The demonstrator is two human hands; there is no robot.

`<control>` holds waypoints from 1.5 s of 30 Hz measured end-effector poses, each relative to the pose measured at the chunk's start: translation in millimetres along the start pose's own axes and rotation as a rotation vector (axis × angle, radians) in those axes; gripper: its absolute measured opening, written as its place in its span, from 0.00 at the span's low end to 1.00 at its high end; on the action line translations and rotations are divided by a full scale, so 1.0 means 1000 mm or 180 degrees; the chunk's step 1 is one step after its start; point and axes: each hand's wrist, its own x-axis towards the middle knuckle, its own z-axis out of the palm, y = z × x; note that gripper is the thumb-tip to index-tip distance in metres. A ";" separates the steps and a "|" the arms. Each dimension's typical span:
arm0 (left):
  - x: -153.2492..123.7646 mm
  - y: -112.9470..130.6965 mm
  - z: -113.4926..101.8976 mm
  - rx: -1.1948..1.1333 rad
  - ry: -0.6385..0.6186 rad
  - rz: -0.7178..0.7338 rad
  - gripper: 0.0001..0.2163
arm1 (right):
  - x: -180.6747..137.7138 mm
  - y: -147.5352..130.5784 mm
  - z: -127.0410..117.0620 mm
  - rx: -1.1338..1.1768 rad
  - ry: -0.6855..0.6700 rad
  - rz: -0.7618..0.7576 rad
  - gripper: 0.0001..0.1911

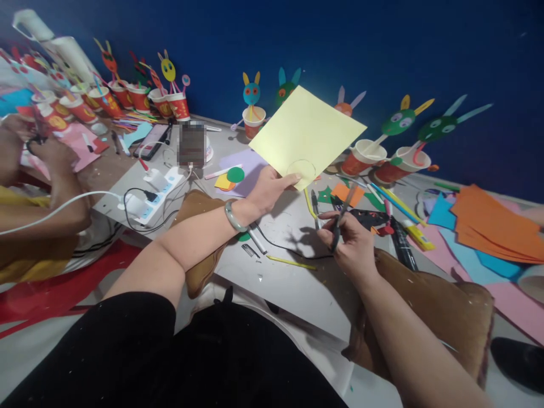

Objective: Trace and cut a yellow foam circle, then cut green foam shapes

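Observation:
My left hand (268,190) pinches the near corner of a pale yellow paper sheet (306,133) and holds it up over the grey board (293,272). A circle is drawn near that corner. A green bangle sits on the left wrist. My right hand (351,241) is closed round the handles of black scissors (342,218), whose blades point up and away toward the sheet without touching it. Both hands hover above the board, close to scraps and pens.
Paper cups with coloured bunny heads (393,141) line the blue wall. Orange, blue and pink sheets (493,226) lie at right. A power strip (159,192) with cables and a phone sit at left. Another person's hands (38,153) work at far left.

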 end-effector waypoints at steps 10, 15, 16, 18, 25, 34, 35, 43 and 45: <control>-0.004 0.002 0.000 -0.0100 -0.0055 -0.0045 0.15 | -0.002 0.001 0.006 0.0203 -0.0456 0.0228 0.16; -0.006 0.002 0.002 -0.0204 -0.0008 -0.0051 0.20 | -0.001 -0.001 0.005 0.0348 -0.0640 0.0221 0.25; -0.006 0.002 0.002 -0.0204 -0.0021 -0.0084 0.20 | -0.001 -0.001 0.005 0.0330 -0.0686 0.0238 0.27; -0.008 0.002 0.003 -0.0225 -0.0055 -0.0116 0.22 | -0.002 -0.001 0.005 0.0276 -0.0772 0.0309 0.30; -0.011 0.000 0.005 -0.0193 -0.0103 -0.0107 0.23 | -0.004 -0.001 0.007 0.0161 -0.0825 0.0408 0.36; -0.019 -0.003 0.011 -0.0149 -0.0164 -0.0216 0.23 | -0.005 -0.001 0.015 0.0275 -0.0774 0.0390 0.36; -0.020 -0.004 0.011 -0.0146 -0.0179 -0.0232 0.22 | -0.005 -0.001 0.015 0.0267 -0.0775 0.0389 0.36; -0.028 0.000 0.018 -0.0163 -0.0287 -0.0285 0.22 | -0.006 -0.004 0.014 0.0305 -0.0753 0.0375 0.36; -0.029 0.001 0.018 -0.0189 -0.0287 -0.0301 0.23 | -0.006 -0.004 0.015 0.0311 -0.0720 0.0352 0.36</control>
